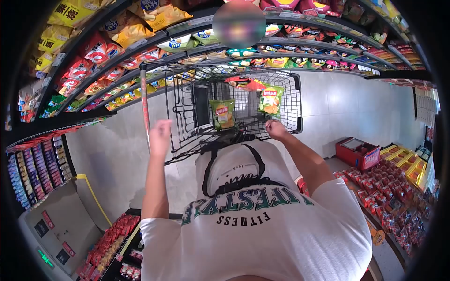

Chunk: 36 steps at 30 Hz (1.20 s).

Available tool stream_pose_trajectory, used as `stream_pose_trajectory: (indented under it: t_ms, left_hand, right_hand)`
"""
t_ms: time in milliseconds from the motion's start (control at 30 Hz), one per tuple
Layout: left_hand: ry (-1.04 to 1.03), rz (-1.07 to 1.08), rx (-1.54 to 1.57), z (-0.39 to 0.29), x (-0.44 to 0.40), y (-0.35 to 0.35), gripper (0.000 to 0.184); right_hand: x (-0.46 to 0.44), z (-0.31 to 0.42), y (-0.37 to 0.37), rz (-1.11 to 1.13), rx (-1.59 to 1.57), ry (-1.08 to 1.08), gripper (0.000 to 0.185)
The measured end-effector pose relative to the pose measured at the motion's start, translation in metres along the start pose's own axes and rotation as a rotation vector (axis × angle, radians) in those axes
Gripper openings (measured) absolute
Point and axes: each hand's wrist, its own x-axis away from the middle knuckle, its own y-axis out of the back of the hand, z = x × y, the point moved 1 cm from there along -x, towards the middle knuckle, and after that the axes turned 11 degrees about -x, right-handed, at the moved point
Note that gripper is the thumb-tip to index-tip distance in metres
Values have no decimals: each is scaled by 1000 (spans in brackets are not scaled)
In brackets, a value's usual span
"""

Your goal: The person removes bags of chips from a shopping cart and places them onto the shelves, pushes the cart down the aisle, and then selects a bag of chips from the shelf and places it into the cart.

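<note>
A black wire shopping cart (300, 100) stands ahead, its long handle bar (145, 103) to the left. Inside it lie a green chip bag (223, 114) near the middle, a second green chip bag (271, 100) at the right, and a red bag (244, 83) along the far side. My left hand (161, 133) is just right of the handle bar, blurred, its fingers hard to make out. My right hand (277, 129) is closed at the cart's near side, just below the right green bag; what its fingers grip is too small to tell.
Curved shelves (178, 28) full of snack bags run across the top and left. A red box (357, 153) and a display of red packets (393, 187) stand at the right. Another rack of red packets (112, 239) is at lower left. Grey tiled floor (333, 100) surrounds the cart.
</note>
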Motion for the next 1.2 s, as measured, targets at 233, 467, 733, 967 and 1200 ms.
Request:
stream_pose_trajectory:
  t_ms: [233,467,733,967,1200]
  left_hand:
    - [16,-419,-593,101,-1,-20,30]
    - [270,-298,-530,79,-5,-20,38]
    - [246,-305,-589,87,-9,-11,37]
    - [195,-352,-628,106,-6,-4,38]
    - [166,-330,-543,106,-6,13,38]
  right_hand:
    - [-96,57,45,-101,18,35,25]
    - [-224,70,40,256,319,42,40]
    - [-200,73,3,168,198,-23,45]
    - [-93,146,57,-341,-139,249,28]
    - [-31,258,137,-653,-569,419,10]
